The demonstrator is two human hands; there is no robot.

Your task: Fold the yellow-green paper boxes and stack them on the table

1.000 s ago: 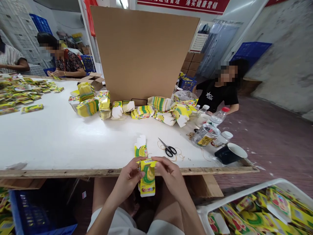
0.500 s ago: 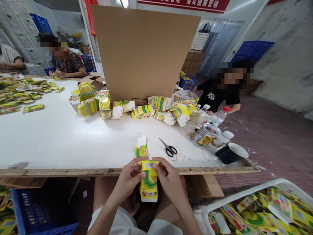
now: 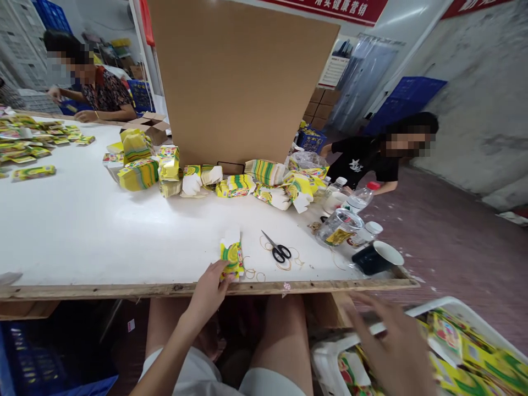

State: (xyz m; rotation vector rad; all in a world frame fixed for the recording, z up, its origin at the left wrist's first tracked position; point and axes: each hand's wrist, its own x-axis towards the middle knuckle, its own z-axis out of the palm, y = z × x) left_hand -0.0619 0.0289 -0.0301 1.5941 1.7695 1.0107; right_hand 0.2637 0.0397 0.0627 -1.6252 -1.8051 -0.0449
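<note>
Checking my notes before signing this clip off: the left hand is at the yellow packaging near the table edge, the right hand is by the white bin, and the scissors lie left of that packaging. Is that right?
Not quite: the head view shows the scissors to the right of the yellow packaging. The left hand and right hand by the white bin are as noted.

At seven o'clock is my left hand (image 3: pixel 209 285), bare, with slender fingers, and below it my slim left forearm (image 3: pixel 173 352), bare too, with no sleeve in sight. Between four and five o'clock my bare right hand (image 3: pixel 398 344) is blurred, its finer details lost. Near six o'clock I wear plain, whitish shorts (image 3: pixel 193 377), two separate legs with loose, softly creased cloth. Their hems end partway along my bare thighs (image 3: pixel 282 335).
</note>
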